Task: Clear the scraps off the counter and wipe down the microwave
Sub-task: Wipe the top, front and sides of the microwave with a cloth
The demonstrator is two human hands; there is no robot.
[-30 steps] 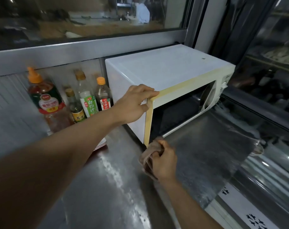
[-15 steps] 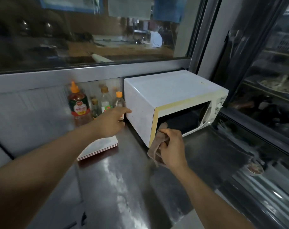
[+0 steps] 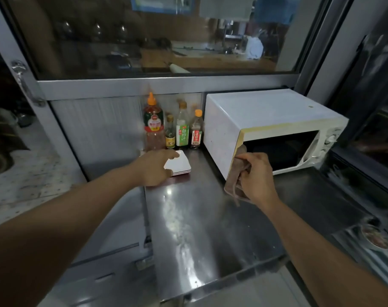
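A white microwave point(image 3: 266, 111) with a yellowed door frame stands on the steel counter point(image 3: 199, 229) at the back right. My right hand point(image 3: 257, 176) grips a brown cloth point(image 3: 235, 180) and holds it against the door's left front corner. My left hand point(image 3: 157, 167) hovers with relaxed fingers over a stack of white plates point(image 3: 180, 165) to the left of the microwave, holding nothing. I cannot tell whether it touches the plates.
Several sauce bottles point(image 3: 182, 129) stand against the back wall between the plates and the microwave. A small bowl point(image 3: 377, 238) sits at the right, below the counter's edge. A window spans the wall above. The counter's front edge runs near the bottom.
My left hand left the microwave's top corner and dropped down and left over the plates. My right hand raised the cloth a little up the door's corner. The view pulled back.
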